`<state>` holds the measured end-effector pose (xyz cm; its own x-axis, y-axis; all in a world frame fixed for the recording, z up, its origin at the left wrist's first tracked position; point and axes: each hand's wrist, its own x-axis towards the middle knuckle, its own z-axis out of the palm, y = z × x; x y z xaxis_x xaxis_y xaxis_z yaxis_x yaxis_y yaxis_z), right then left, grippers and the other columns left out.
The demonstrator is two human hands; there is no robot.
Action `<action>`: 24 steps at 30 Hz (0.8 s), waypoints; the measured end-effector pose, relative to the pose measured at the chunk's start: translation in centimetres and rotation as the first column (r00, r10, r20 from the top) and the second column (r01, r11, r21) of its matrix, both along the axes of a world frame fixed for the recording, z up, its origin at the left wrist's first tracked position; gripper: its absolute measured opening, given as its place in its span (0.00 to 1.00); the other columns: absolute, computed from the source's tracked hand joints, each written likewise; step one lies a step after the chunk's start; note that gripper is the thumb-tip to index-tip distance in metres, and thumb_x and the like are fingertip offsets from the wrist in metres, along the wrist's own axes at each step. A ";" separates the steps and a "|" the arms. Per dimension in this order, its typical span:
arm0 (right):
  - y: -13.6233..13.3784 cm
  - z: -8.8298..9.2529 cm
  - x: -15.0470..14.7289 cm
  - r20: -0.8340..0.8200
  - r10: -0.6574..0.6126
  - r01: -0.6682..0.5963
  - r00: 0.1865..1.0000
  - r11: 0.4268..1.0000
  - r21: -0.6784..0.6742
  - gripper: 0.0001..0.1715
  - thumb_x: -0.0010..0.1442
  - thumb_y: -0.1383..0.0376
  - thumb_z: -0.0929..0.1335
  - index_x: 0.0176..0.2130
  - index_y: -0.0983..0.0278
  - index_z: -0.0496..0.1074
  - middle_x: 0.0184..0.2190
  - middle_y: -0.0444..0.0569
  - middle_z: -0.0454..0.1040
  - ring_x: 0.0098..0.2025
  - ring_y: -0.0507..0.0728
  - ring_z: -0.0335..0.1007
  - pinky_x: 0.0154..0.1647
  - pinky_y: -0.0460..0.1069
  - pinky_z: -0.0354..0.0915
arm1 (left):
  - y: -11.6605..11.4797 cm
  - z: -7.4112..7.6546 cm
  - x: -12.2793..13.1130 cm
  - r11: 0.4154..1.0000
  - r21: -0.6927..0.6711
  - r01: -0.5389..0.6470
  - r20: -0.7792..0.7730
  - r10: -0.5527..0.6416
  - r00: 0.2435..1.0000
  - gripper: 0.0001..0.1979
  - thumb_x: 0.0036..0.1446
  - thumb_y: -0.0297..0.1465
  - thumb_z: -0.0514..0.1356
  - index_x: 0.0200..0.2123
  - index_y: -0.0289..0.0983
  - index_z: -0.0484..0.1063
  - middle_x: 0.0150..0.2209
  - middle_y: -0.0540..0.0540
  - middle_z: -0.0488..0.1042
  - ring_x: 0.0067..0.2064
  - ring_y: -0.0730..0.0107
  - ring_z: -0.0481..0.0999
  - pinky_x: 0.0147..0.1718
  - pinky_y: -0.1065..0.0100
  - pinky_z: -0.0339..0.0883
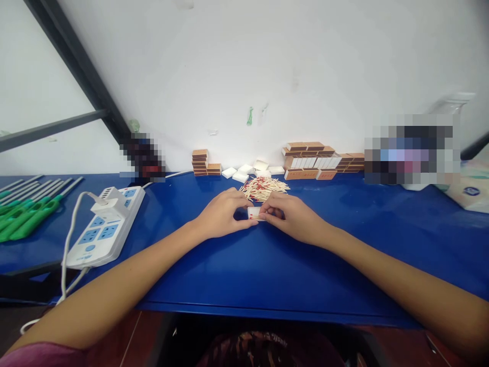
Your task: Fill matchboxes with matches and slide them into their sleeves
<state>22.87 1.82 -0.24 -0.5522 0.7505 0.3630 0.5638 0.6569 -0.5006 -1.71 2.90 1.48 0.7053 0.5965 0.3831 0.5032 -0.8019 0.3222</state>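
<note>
A small white matchbox tray (252, 210) is between my hands, with a few red-tipped matches (255, 216) lying along its near side. My left hand (225, 214) grips the tray's left end between thumb and fingers. At the right end, my right hand (294, 216) is closed, its thumb and fingertips pinching matches at the tray; its fingers cover part of that end. Just beyond both hands lies a loose heap of wooden matches (265, 189) with red heads. Behind the heap are several white matchbox trays (246, 168).
Matchboxes stand in a small stack (199, 163) and a larger stack (309, 160) along the wall. To the left are a white power strip (110, 229) with cables and several green-handled lighters (30, 216). A plastic packet (469, 186) lies far right on the blue table (244, 275).
</note>
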 end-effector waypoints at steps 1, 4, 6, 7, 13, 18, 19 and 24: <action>0.0 0.1 0.0 0.004 -0.007 0.007 1.000 1.000 -0.010 0.05 0.68 0.64 0.71 0.39 0.61 0.79 0.35 0.48 0.74 0.34 0.54 0.68 0.36 0.49 0.63 | 0.0 0.0 0.0 1.000 -0.005 0.006 0.009 -0.006 1.000 0.17 0.63 0.43 0.69 0.48 0.38 0.81 0.40 0.45 0.80 0.44 0.61 0.74 0.46 0.60 0.67; 0.0 0.4 0.1 0.033 -0.015 0.017 0.999 0.999 -0.038 0.07 0.67 0.62 0.72 0.36 0.61 0.79 0.31 0.46 0.74 0.32 0.54 0.67 0.34 0.49 0.61 | 0.1 -0.2 -0.1 1.000 -0.017 0.018 0.023 -0.018 1.000 0.17 0.62 0.43 0.71 0.49 0.38 0.81 0.42 0.45 0.80 0.45 0.60 0.75 0.46 0.60 0.68; -0.1 0.6 0.0 0.053 -0.015 0.017 0.999 0.999 -0.045 0.08 0.67 0.61 0.72 0.35 0.61 0.78 0.30 0.45 0.74 0.32 0.54 0.67 0.33 0.49 0.60 | 0.1 -0.3 -0.2 1.000 -0.008 0.021 0.021 -0.021 1.000 0.18 0.62 0.43 0.71 0.49 0.38 0.81 0.42 0.45 0.80 0.45 0.60 0.76 0.46 0.60 0.69; -0.1 0.7 0.0 0.055 -0.014 0.016 0.998 0.999 -0.043 0.09 0.67 0.61 0.72 0.35 0.61 0.78 0.30 0.46 0.74 0.32 0.54 0.67 0.33 0.49 0.60 | 0.1 -0.4 -0.2 1.000 0.001 0.023 0.021 -0.023 1.000 0.18 0.62 0.43 0.71 0.50 0.38 0.81 0.43 0.44 0.80 0.45 0.60 0.76 0.46 0.60 0.69; -0.3 0.6 0.0 0.046 0.017 -0.015 0.999 0.999 -0.033 0.09 0.69 0.59 0.71 0.39 0.61 0.79 0.29 0.45 0.73 0.31 0.53 0.65 0.34 0.48 0.59 | 0.0 -0.5 -0.1 0.999 0.033 0.041 0.024 -0.042 0.999 0.18 0.62 0.42 0.71 0.49 0.37 0.81 0.43 0.44 0.80 0.45 0.60 0.76 0.47 0.59 0.70; -0.3 0.6 0.3 0.041 0.104 -0.103 0.994 0.994 -0.028 0.10 0.70 0.60 0.70 0.40 0.61 0.81 0.26 0.44 0.71 0.28 0.52 0.63 0.33 0.48 0.58 | 0.0 -0.5 0.0 0.998 0.035 0.042 0.003 -0.042 0.999 0.18 0.62 0.42 0.71 0.49 0.36 0.81 0.41 0.44 0.80 0.44 0.60 0.77 0.45 0.60 0.70; -0.2 0.7 0.4 0.038 0.107 -0.106 0.993 0.994 -0.033 0.11 0.70 0.59 0.70 0.40 0.61 0.81 0.26 0.43 0.70 0.28 0.52 0.63 0.32 0.48 0.57 | 0.0 -0.5 0.0 0.999 0.032 0.038 0.002 -0.038 0.999 0.18 0.62 0.43 0.71 0.48 0.37 0.81 0.41 0.44 0.80 0.44 0.59 0.77 0.45 0.60 0.70; 0.2 1.2 1.1 0.043 0.079 -0.079 0.996 0.997 0.019 0.13 0.71 0.58 0.69 0.38 0.62 0.80 0.24 0.42 0.66 0.27 0.52 0.60 0.31 0.49 0.55 | -0.1 -0.4 0.0 1.000 0.028 0.010 0.018 -0.011 1.000 0.18 0.63 0.43 0.70 0.50 0.38 0.81 0.41 0.44 0.80 0.44 0.59 0.77 0.45 0.59 0.71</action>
